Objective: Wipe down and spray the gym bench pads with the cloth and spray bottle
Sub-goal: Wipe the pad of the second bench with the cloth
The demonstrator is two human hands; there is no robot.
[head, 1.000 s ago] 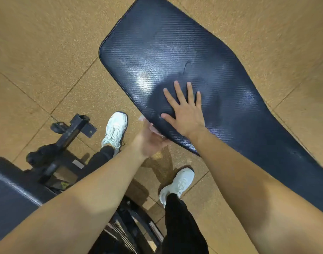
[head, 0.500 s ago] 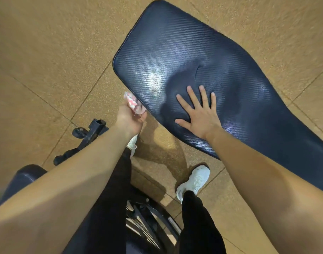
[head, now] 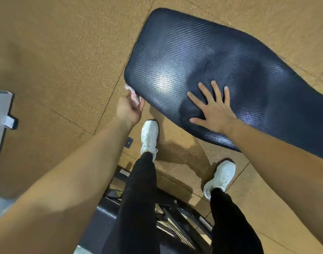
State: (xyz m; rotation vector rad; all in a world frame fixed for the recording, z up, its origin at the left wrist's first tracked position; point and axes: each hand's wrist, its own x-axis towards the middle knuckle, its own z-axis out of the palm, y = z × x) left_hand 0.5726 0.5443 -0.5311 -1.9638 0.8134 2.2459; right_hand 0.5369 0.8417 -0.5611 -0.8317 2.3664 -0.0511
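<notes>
A long dark blue bench pad [head: 184, 52] with a ribbed sheen runs from the upper middle to the right edge. My right hand [head: 212, 109] lies flat on its near part, fingers spread. My left hand [head: 128, 109] grips a small pink-and-white cloth [head: 132, 93] and holds it against the pad's near left edge, close to the corner. Most of the cloth is hidden inside the fist. No spray bottle is in view.
Tan speckled floor tiles [head: 56, 52] surround the bench. My white shoes [head: 148, 136] and black trousers stand below the pad. The black bench frame with a spring [head: 173, 230] sits at the bottom. A white machine part [head: 0, 116] juts in at the left edge.
My left hand has slid the cloth along the pad's near edge toward its left corner. The right hand stays pressed flat on the pad. The view has shifted, with a white machine now at left.
</notes>
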